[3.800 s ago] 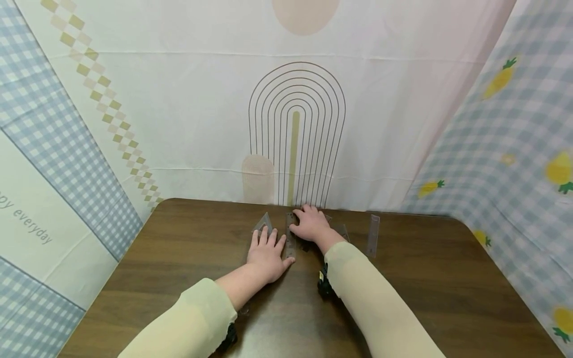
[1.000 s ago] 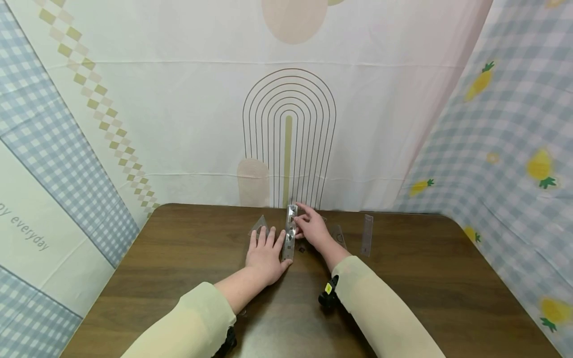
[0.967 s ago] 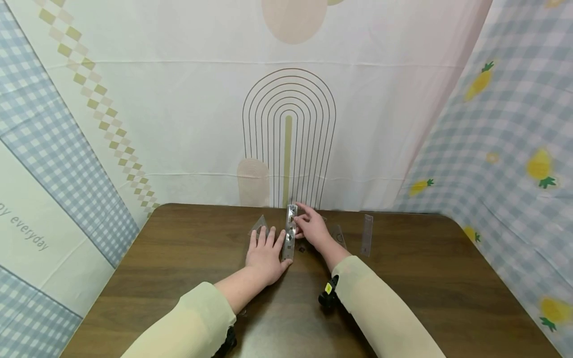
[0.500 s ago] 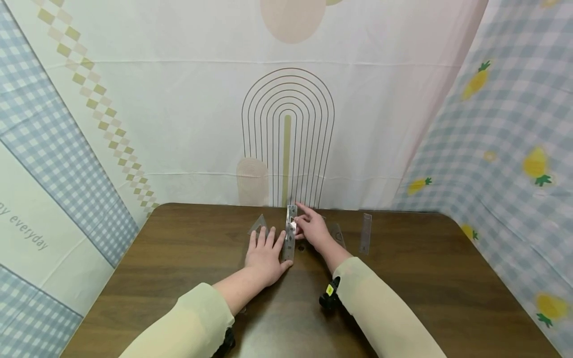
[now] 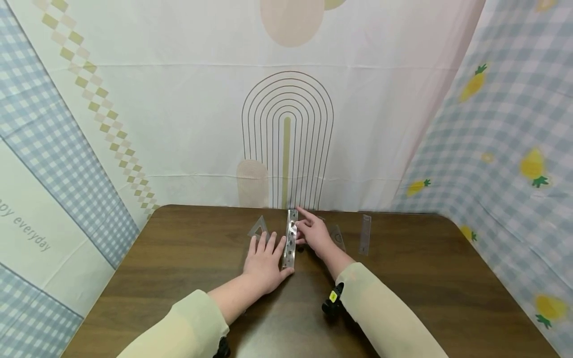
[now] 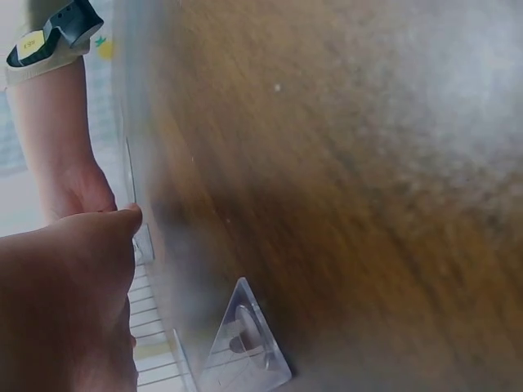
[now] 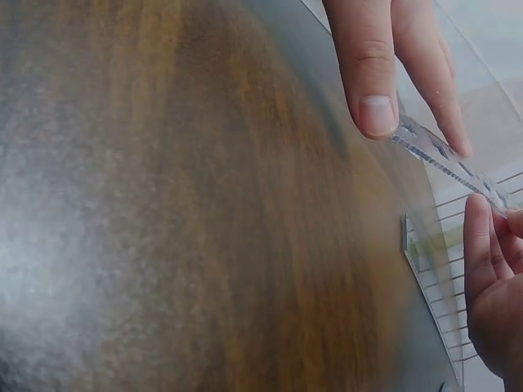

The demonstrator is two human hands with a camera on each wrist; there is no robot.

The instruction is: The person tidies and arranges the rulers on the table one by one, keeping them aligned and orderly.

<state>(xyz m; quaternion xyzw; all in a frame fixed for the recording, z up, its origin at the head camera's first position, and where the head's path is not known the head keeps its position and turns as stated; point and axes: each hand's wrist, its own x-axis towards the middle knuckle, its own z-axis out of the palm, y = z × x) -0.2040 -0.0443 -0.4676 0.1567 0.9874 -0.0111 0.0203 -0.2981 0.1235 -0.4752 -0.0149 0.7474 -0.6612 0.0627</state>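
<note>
A clear straight ruler (image 5: 291, 239) sits near the far edge of the dark wooden counter (image 5: 179, 258), running away from the person and tipped up on its long edge between the 2 hands. The left hand (image 5: 266, 259) lies flat on the counter with fingers straight and spread, its thumb side against the near end of the ruler; this grip is fully open and holds nothing. The right hand (image 5: 314, 232) pinches the ruler further along, fingertips on its right face, so this grip is closed lightly on the ruler. The head view alone shows the layout: a small clear set square (image 5: 258, 227) just beyond the left fingertips, a clear protractor (image 5: 336, 235) partly hidden behind the right hand, and a second clear ruler (image 5: 364, 234) lying well apart to the right, all before a printed cloth backdrop (image 5: 286, 99). The right wrist view shows what the head view cannot: the thumb (image 7: 369, 65) pressing the ruler's (image 7: 445, 159) upper edge, with the edge raised off the wood and the left hand's fingers (image 7: 490, 261) just beside it. The left wrist view is blurred, yet it shows the set square (image 6: 245, 343) flat on the counter with its cut-out hole, and the right forearm with a black wrist-worn device (image 6: 53, 37) beyond the left hand (image 6: 65, 302).
</note>
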